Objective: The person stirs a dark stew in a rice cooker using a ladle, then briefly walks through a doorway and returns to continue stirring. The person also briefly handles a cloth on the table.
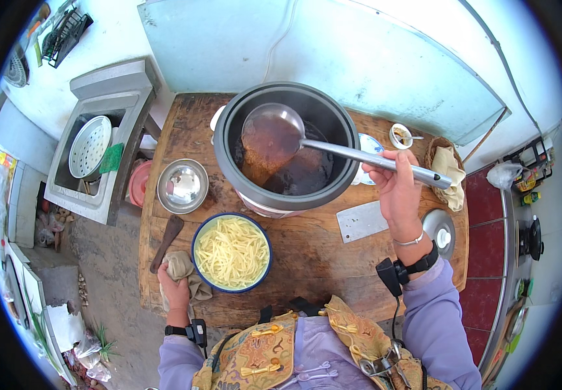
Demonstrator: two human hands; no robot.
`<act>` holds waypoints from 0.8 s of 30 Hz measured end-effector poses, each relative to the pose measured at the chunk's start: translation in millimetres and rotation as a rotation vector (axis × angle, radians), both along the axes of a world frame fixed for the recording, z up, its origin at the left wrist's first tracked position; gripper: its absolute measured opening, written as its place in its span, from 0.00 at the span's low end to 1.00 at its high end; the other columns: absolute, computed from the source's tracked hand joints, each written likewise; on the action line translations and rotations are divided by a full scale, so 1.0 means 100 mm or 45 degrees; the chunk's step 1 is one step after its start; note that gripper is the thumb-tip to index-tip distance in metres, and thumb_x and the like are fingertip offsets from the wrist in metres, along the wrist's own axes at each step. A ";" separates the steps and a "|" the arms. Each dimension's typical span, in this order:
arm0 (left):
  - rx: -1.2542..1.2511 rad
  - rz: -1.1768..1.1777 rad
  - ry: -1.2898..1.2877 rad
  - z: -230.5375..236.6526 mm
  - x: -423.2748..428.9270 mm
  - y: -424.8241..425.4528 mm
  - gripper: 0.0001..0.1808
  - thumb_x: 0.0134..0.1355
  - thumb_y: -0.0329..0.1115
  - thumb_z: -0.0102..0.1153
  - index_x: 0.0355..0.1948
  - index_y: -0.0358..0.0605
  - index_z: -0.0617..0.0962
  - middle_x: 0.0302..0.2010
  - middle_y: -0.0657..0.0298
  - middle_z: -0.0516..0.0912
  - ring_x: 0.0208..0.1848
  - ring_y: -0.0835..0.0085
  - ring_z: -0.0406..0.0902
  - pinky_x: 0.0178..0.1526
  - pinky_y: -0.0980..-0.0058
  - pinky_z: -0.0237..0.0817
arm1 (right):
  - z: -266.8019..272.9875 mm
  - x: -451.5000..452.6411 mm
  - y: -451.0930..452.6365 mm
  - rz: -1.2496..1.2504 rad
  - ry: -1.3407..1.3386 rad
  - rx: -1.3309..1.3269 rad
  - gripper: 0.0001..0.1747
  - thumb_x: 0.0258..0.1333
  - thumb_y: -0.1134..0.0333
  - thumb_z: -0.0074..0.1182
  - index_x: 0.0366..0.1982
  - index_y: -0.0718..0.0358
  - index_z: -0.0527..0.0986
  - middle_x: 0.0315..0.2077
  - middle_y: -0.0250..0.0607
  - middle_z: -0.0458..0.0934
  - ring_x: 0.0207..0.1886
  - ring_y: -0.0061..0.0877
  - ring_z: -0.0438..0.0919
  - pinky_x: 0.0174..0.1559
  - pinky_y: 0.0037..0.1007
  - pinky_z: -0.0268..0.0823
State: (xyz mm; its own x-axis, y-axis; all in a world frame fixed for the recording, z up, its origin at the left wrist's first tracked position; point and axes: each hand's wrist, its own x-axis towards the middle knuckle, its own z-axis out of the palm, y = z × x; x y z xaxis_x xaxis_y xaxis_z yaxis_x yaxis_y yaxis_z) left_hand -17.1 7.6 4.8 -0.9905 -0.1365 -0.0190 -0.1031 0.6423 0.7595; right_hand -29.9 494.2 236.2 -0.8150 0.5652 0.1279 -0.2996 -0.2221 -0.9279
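Observation:
My right hand (400, 187) grips the long handle of a metal ladle (273, 126). The ladle's bowl is inside a large dark pot (286, 197) of a rice-cooker type, over dark reddish-brown liquid, and liquid runs from its lower edge. My left hand (174, 287) is closed on a crumpled beige cloth (179, 265) near the table's left front edge. Beside the cloth stands a blue-rimmed bowl (232, 252) full of pale yellow shredded strips, probably potato. An empty steel bowl (182, 186) lies left of the pot, with a wooden spatula (166, 243) below it.
A cleaver (361, 222) and a metal lid (439, 234) lie to the right on the wooden table (305, 273). A small white cup (400, 136), a basket with cloth (449, 170) and a plate (371, 146) stand behind. A sink with a white colander (90, 146) is at the left.

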 end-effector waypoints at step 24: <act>0.006 0.009 0.059 -0.07 0.00 -0.01 0.31 0.42 0.21 0.53 0.53 0.38 0.66 0.50 0.49 0.68 0.55 0.50 0.64 0.62 0.62 0.53 | 0.14 -0.05 0.22 -0.058 0.320 0.702 0.08 0.62 0.76 0.44 0.41 0.67 0.71 0.41 0.48 0.77 0.41 0.32 0.81 0.43 0.27 0.76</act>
State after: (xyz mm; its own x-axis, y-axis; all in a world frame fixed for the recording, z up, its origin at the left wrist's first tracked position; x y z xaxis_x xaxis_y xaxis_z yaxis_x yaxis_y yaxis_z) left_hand -17.0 6.9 -1.7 -0.9893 -0.1433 0.0261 -0.0722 0.6381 0.7665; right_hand -35.2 516.4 250.1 -0.6983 0.3945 0.5972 -0.5226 0.2891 -0.8021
